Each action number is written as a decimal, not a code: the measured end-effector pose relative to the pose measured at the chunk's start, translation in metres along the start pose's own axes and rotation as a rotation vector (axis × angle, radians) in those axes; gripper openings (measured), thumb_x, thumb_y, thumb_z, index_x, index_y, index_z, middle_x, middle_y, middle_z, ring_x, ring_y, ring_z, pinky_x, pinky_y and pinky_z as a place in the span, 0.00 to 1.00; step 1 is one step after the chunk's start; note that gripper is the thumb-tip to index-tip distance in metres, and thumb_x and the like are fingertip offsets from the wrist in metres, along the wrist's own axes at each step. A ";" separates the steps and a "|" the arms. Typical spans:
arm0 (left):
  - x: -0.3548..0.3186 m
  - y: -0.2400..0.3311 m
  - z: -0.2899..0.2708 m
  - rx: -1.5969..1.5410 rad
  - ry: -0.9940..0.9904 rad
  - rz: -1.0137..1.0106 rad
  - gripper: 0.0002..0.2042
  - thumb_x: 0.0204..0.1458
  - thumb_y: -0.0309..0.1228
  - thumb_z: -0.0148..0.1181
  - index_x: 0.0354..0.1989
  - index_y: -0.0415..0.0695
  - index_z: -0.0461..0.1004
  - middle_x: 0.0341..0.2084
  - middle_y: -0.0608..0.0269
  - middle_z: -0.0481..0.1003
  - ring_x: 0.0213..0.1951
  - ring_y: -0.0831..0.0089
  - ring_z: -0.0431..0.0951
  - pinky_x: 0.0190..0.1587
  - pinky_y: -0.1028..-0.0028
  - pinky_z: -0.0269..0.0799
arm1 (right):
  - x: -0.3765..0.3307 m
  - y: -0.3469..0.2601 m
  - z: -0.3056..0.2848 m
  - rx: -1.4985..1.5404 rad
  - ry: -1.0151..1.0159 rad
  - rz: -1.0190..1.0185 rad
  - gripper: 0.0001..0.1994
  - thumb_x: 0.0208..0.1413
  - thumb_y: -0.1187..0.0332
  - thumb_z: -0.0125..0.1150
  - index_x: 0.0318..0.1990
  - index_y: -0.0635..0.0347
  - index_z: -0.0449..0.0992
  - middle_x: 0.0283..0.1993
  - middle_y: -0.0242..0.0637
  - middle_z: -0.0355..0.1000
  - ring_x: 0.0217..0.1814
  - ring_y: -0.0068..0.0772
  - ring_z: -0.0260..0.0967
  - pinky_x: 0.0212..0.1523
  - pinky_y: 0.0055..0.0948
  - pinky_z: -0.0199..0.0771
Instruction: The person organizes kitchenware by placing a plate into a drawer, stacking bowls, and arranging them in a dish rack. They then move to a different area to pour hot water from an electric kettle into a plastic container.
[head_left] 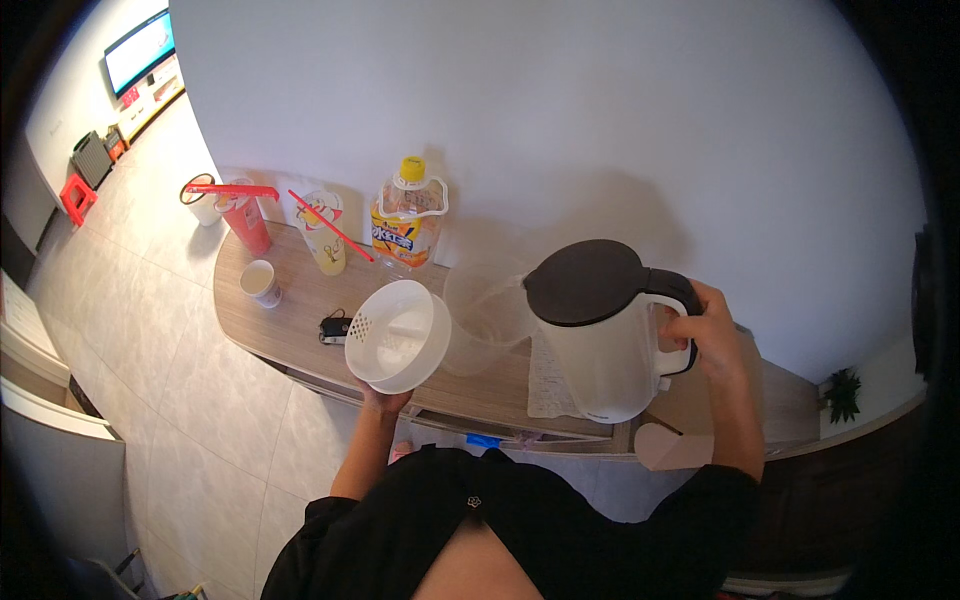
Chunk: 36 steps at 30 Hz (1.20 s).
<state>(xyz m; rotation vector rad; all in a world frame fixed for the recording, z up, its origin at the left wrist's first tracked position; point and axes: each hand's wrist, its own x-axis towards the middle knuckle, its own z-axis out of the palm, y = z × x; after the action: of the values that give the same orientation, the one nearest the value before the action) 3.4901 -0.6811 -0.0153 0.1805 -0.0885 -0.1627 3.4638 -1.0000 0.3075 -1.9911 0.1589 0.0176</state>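
My right hand (712,325) is closed round the handle of a white electric kettle (592,370) with a dark lid. Raised over the cabinet top, the kettle has its spout at the rim of a clear plastic jug (475,345). A pale streak, seemingly water, runs from the spout into the jug. Left of the jug, my left hand (384,398) grips a round white plastic lid (397,345) with small holes on one side, its hollow facing up. Most of that hand's fingers are hidden beneath it. A sheet of paper (552,375) lies partly behind the kettle.
On the wooden cabinet (300,310) stand a large yellow-capped bottle (408,220), a pale drink cup (325,245), a red drink cup (245,225) and a paper cup (261,284). Black keys (335,328) lie near its front edge. A wall (560,110) rises behind.
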 end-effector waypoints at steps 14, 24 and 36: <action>-0.017 0.000 0.033 0.045 -0.133 -0.061 0.42 0.39 0.66 0.44 0.61 0.55 0.45 0.61 0.57 0.47 0.61 0.50 0.47 0.52 0.34 0.43 | 0.006 -0.017 0.004 -0.038 -0.086 0.000 0.08 0.30 0.82 0.55 0.24 0.65 0.66 0.16 0.30 0.60 0.13 0.18 0.54 0.13 0.20 0.50; -0.056 0.048 0.050 0.116 0.076 -0.002 0.41 0.41 0.64 0.45 0.62 0.54 0.45 0.61 0.57 0.47 0.60 0.49 0.49 0.53 0.38 0.49 | 0.010 -0.025 0.004 -0.092 -0.187 0.111 0.10 0.35 0.74 0.65 0.25 0.62 0.69 0.19 0.30 0.64 0.14 0.17 0.58 0.15 0.17 0.58; -0.132 0.094 -0.022 0.394 0.182 0.009 0.34 0.46 0.41 0.58 0.58 0.43 0.50 0.55 0.57 0.57 0.57 0.58 0.57 0.55 0.57 0.58 | 0.011 -0.038 0.011 -0.185 -0.251 0.103 0.10 0.38 0.69 0.65 0.26 0.62 0.69 0.17 0.27 0.62 0.14 0.16 0.56 0.15 0.17 0.56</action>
<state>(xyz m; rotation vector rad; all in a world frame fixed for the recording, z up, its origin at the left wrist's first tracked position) 3.3773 -0.5640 -0.0295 0.5869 0.0614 -0.1174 3.4797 -0.9757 0.3364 -2.1422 0.0996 0.3587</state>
